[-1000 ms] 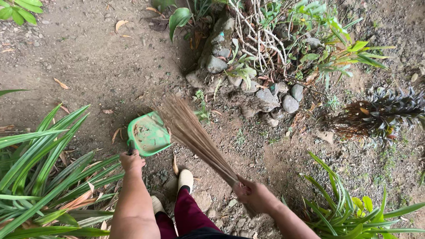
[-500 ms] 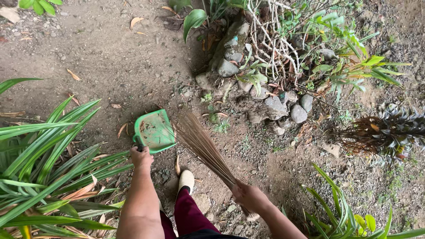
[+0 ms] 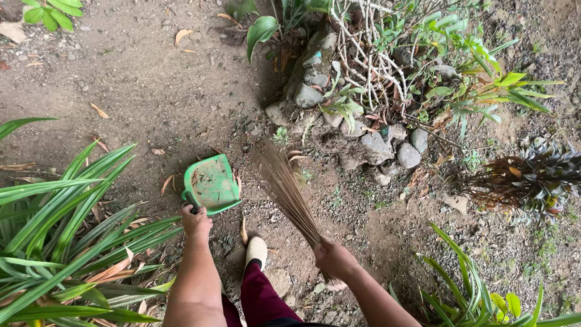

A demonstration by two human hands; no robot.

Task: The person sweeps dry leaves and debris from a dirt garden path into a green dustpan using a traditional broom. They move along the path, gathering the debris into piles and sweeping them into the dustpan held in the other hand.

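My left hand grips the handle of a green plastic dustpan that rests on the bare dirt in front of me. My right hand is closed round the bound end of a brown stick broom, whose bristles fan out up and to the left, tips on the ground just right of the dustpan. Dry leaves lie around the pan, and some debris sits inside it. My foot in a pale shoe stands between the two hands.
A heap of grey stones and bare roots lies beyond the broom. Long green leaves crowd the left side. A dark spiky plant stands at the right, with more green blades at bottom right.
The broom has swung from leaning over the dustpan to standing right of it, bristles now apart from the pan. The view has shifted slightly; the dustpan stays on the ground.
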